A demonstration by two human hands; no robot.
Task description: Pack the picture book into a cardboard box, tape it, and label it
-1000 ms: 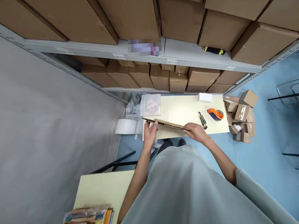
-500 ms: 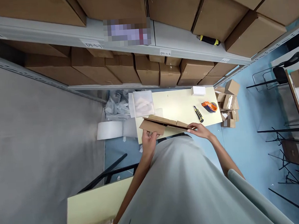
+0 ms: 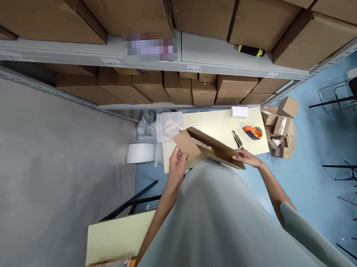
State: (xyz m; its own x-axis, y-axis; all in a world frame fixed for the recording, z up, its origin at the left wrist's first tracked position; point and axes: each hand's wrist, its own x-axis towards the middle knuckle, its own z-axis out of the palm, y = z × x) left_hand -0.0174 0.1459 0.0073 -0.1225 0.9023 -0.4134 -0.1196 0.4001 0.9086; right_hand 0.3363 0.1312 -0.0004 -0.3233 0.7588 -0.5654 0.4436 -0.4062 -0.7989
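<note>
Between my hands, close to my body and over the near edge of the table, is a cardboard box (image 3: 217,148), partly opened out with a gap between its walls. My left hand (image 3: 177,162) pinches a flap at its left end. The fingers of my right hand (image 3: 246,158) are closed on its right end. Beyond the box, a box cutter (image 3: 237,139) and an orange tape dispenser (image 3: 252,132) lie on the pale table (image 3: 208,121). A clear plastic bag with something pale inside (image 3: 172,126) rests at the table's left.
Shelves of cardboard boxes (image 3: 204,92) stand above the table's far side. A small white box (image 3: 239,112) sits at its back right. Several cartons (image 3: 282,125) are piled on the floor to the right. A white roll (image 3: 140,152) is at the left, near a grey wall (image 3: 62,164).
The cardboard box has gone from nearly flat to opened out, its walls now apart. My right hand has moved slightly right and down with its end. The view has shifted a little.
</note>
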